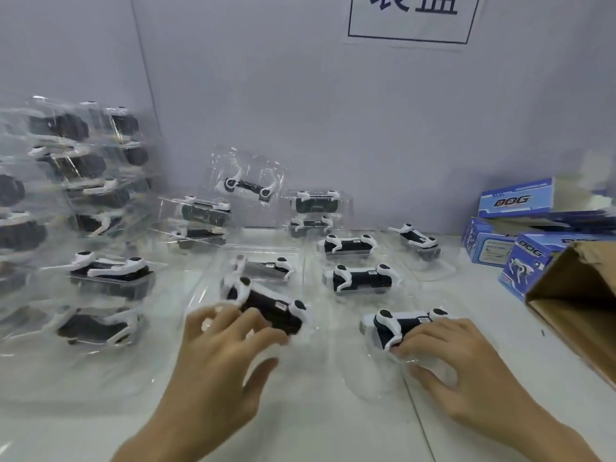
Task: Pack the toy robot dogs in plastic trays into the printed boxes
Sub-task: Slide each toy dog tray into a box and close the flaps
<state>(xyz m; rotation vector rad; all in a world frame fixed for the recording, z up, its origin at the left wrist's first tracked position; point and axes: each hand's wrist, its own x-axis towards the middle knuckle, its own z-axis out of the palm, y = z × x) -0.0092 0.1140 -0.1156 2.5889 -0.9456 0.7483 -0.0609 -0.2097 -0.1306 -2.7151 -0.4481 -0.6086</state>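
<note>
Several black-and-white toy robot dogs in clear plastic trays lie on the white table. My left hand point(226, 355) grips one trayed dog point(270, 306) near the table's middle, fingers curled over its near side. My right hand point(463, 365) holds another trayed dog point(400, 323) to the right, fingertips on its near edge and thumb below the tray. Blue printed boxes marked DOG point(513, 201) stand at the right by the wall, one point(526, 261) nearer me.
A tall stack of trayed dogs point(76, 181) fills the left side. More trayed dogs point(353, 278) lie beyond my hands. A brown cardboard carton point(580, 295) lies open on its side at the right edge. A paper sign point(413, 18) hangs on the grey wall.
</note>
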